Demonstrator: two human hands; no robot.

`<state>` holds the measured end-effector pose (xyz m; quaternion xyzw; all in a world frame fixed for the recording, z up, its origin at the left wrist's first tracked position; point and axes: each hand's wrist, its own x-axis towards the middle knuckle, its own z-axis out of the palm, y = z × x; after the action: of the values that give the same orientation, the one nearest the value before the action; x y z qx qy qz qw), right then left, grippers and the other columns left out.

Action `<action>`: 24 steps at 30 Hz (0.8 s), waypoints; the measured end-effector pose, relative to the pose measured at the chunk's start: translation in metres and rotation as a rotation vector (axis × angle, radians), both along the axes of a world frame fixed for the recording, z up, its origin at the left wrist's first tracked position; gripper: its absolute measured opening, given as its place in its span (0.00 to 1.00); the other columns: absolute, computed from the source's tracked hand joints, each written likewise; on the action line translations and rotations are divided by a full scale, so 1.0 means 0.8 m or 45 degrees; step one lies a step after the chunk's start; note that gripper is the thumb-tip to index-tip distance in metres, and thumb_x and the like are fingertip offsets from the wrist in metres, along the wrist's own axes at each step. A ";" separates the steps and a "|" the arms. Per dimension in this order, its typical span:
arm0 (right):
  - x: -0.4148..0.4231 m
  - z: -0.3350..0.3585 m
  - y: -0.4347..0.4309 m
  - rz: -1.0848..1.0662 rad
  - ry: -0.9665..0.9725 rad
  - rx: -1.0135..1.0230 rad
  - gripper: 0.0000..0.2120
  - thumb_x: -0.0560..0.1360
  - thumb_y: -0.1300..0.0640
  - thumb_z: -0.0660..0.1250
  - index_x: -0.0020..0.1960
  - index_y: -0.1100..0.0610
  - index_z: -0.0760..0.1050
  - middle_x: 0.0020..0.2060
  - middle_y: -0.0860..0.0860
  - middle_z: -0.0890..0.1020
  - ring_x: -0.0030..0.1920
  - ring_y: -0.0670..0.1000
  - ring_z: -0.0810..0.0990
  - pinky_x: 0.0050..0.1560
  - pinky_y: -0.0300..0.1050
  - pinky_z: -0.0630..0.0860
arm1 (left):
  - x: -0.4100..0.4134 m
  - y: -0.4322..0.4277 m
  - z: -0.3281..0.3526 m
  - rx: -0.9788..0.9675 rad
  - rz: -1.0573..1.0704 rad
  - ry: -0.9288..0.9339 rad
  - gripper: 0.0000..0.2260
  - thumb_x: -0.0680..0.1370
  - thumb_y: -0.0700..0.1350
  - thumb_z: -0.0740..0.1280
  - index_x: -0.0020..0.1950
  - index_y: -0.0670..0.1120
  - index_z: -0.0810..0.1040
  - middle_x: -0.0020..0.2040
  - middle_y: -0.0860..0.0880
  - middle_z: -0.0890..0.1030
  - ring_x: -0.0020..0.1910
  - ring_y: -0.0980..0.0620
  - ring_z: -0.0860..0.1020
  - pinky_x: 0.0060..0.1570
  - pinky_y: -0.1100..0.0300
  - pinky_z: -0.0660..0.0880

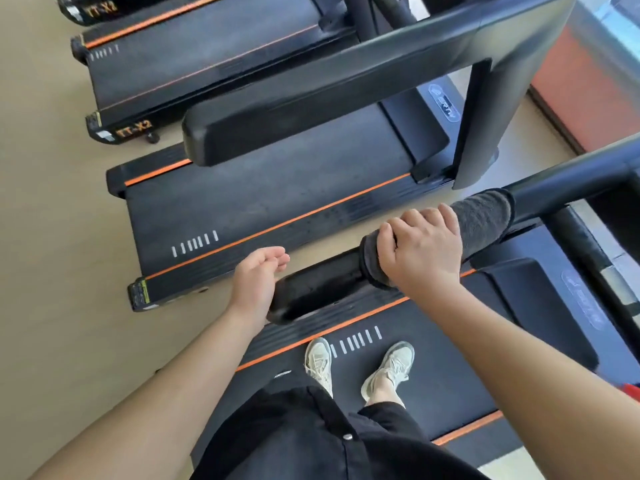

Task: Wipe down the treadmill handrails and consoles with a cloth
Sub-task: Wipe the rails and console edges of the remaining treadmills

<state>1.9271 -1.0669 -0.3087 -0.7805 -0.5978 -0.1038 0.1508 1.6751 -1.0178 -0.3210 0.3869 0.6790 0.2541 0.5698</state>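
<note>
Cloth (485, 220): dark grey terry with a towel-like nap, wrapped round the rail (318, 285) like a sleeve. It covers the rail from about mid-length up toward the bend at the console end. The edge nearer the rail's free end bunches into a thick fold. The far edge lies snug on the bare tube.

Right hand (422, 251): clamped over the top of the rail on the cloth, fingers curled round it. The grip covers the half of the cloth nearer the free end.

Rail: black, fat, with a rounded free end. The exposed surface is glossy with light specks. It is bare from the cloth's fold to the free end.

Left hand (256, 278): just beside the rail's free end, palm toward the rail. Fingers are straight and loosely together, holding nothing. Can't tell from here whether it touches the rail.

Under the rail: belt (433, 375), black, with an orange side stripe and a row of white dashes. The person stands on it in pale shoes (318, 362) and black clothing.

Beyond the rail: next treadmill (277, 188), same black and orange build, with its own fat rail over its belt. More sit past it, "TT-X2" on the end caps. Beige floor (69, 237) lies off the rail's free end.
</note>
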 end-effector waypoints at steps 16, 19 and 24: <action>-0.092 0.005 0.015 0.152 -0.022 -0.211 0.24 0.79 0.43 0.59 0.31 0.54 0.80 0.28 0.52 0.79 0.33 0.61 0.77 0.45 0.53 0.69 | -0.053 0.002 -0.009 -0.009 -0.054 0.099 0.12 0.82 0.40 0.62 0.53 0.56 0.81 0.58 0.53 0.83 0.61 0.54 0.80 0.62 0.56 0.76; -0.170 0.003 0.011 0.318 0.029 -0.275 0.21 0.77 0.42 0.61 0.33 0.53 0.80 0.29 0.51 0.79 0.32 0.60 0.76 0.44 0.52 0.67 | -0.065 0.007 -0.003 0.023 -0.046 0.113 0.13 0.82 0.38 0.62 0.55 0.55 0.80 0.58 0.53 0.83 0.61 0.53 0.80 0.67 0.54 0.74; -0.201 -0.004 0.009 0.696 0.002 -0.331 0.19 0.77 0.40 0.63 0.37 0.51 0.80 0.31 0.51 0.78 0.32 0.59 0.76 0.37 0.50 0.65 | -0.072 0.021 -0.001 0.100 -0.073 0.217 0.17 0.81 0.35 0.58 0.66 0.47 0.79 0.59 0.52 0.82 0.60 0.53 0.80 0.64 0.58 0.73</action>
<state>1.7664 -1.0594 -0.3120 -0.6036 -0.7938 0.0186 0.0725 1.6172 -1.0011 -0.3214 0.4485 0.7031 0.2303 0.5015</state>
